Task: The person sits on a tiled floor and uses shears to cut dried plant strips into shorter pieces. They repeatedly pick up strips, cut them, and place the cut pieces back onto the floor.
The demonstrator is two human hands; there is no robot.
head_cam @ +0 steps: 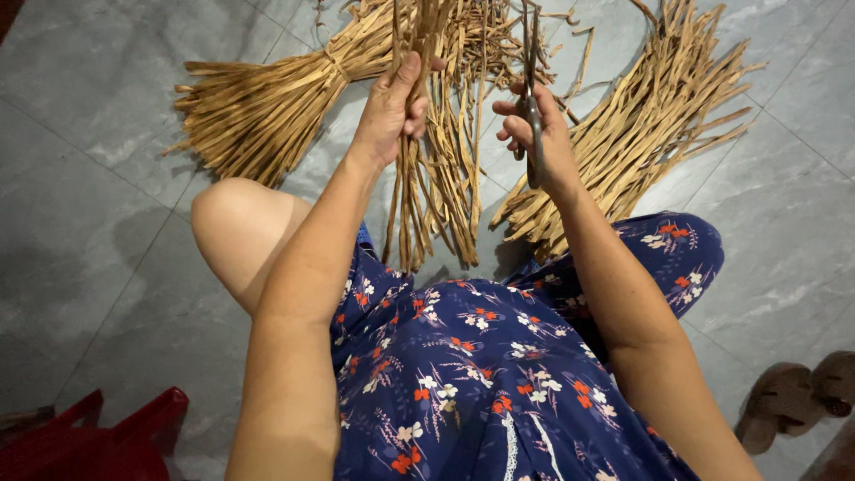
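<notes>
Left hand: the left hand [392, 107], at 11 o'clock from the frame's middle, has its fingers [417, 114] wrapped tight around a held bunch of dried strips [419, 209].
Held bunch: it stands nearly upright, running from the top edge down to just above the lap, its lower ends hanging loose.
Right hand: the right hand [539, 134], at 1 o'clock, has its fingers curled through the handles of a pair of scissors [532, 98].
Scissors: the dark blades point up toward 12 o'clock, just beside the held bunch; whether they touch it cannot be told.
Left bundle: a tied bundle [258, 107] lies on the grey tiled floor [80, 232] at 10 o'clock.
Right bundle: a second bundle [641, 134] lies fanned out at 2 o'clock.
Lap: a blue flowered dress [481, 374].
Corners: a red stool [98, 441] at 8 o'clock, sandals [793, 401] at 4 o'clock.
</notes>
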